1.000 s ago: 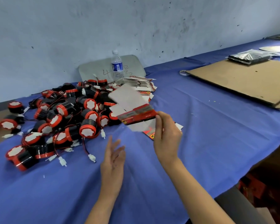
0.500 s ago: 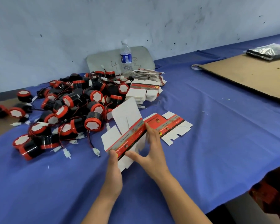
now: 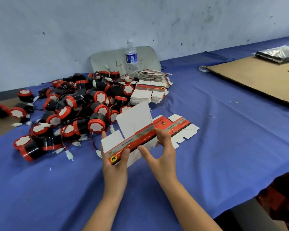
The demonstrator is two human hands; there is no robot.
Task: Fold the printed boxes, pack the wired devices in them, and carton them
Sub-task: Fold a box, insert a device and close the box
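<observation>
A flat printed box (image 3: 133, 138), red and grey with white flaps, is held just above the blue table cloth (image 3: 223, 140). My left hand (image 3: 114, 165) grips its lower left end, thumb on the printed face. My right hand (image 3: 163, 155) holds its right end, with the thumb stretched out under the lower flap. One white flap stands up at the back. Another flat printed box (image 3: 178, 129) lies on the cloth just behind my right hand. A pile of black and red wired devices (image 3: 77, 110) lies to the left.
A stack of flat box blanks (image 3: 148, 94) sits behind the held box, near a water bottle (image 3: 131, 59) and a grey board (image 3: 107, 61) leaning on the wall. A brown cardboard sheet (image 3: 257, 79), a tape roll (image 3: 202, 68) and a plastic bag (image 3: 278, 53) lie at the right.
My right hand brought the box down from mid-air toward the cloth. My left hand, free and open a second ago, has taken hold of the box's left end.
</observation>
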